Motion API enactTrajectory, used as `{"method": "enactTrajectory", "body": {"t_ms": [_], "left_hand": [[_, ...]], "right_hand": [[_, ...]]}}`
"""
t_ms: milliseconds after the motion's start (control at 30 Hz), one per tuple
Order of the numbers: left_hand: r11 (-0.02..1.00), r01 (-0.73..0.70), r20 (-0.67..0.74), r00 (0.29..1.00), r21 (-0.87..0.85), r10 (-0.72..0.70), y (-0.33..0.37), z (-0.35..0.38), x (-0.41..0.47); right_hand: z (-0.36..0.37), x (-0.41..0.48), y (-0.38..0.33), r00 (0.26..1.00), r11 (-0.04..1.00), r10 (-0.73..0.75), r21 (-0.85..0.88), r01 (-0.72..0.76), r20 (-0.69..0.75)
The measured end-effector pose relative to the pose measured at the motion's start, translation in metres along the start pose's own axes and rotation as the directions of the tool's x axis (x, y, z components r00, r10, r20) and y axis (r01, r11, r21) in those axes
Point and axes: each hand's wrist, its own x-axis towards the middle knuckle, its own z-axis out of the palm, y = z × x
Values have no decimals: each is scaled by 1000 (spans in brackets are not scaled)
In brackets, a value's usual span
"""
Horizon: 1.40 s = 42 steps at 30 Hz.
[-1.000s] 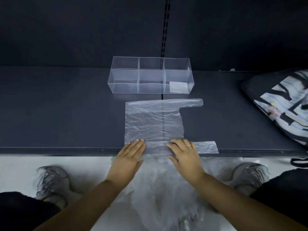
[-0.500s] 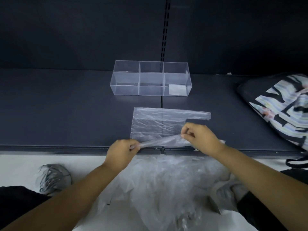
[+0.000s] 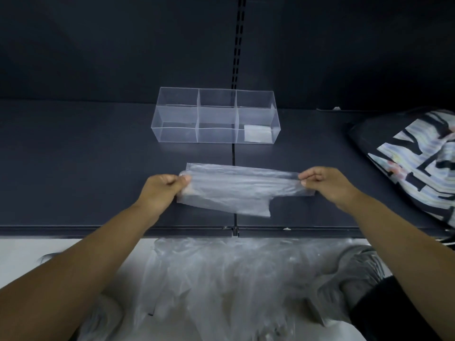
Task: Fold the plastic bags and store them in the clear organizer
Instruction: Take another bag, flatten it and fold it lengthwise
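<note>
- Two hands, L [image 3: 162,190] and R [image 3: 325,183], pinch the plastic bag [image 3: 236,190] at its L and R ends, fingers curled; 1 s ago both lay flat on its near edge.
- Near edge is now lifted and carried toward the far edge. The bag forms a narrower strip, so the 1st lengthwise fold looks approx. half done and is not yet pressed flat.
- Bag sits mid-shelf [image 3: 73,168], between the front edge and the clear organizer [image 3: 177,136], having moved off the front edge.
- Organizer pos. unchanged; one folded bag [image 3: 257,134] sits in the R-end compartment.
- Loose bags [image 3: 221,279] lie below the front edge, so the task is prob. at an early stage.
</note>
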Motion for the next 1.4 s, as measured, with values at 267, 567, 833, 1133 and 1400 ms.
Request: {"method": "enactTrajectory", "body": {"t_ms": [267,567,833,1133,1400], "left_hand": [[977,3,-182,983,214,37,1,25,51],[423,-563,129,695,710,707,-16,52,35],[299,-493,361,841,817,402,-41,52,37],[267,-560,447,809,785,382,-41,41,39],[281,-515,426,846,810,322,-39,37,40]], "right_hand": [[23,34,10,963,995,76,77,-58,-258],[26,42,6,953,992,126,14,-127,-275],[140,-6,-79,838,847,-446,-450,282,-314],[205,10,-51,942,689,-333,-668,281,53],[99,12,24,960,644,-226,-765,19,-167]]}}
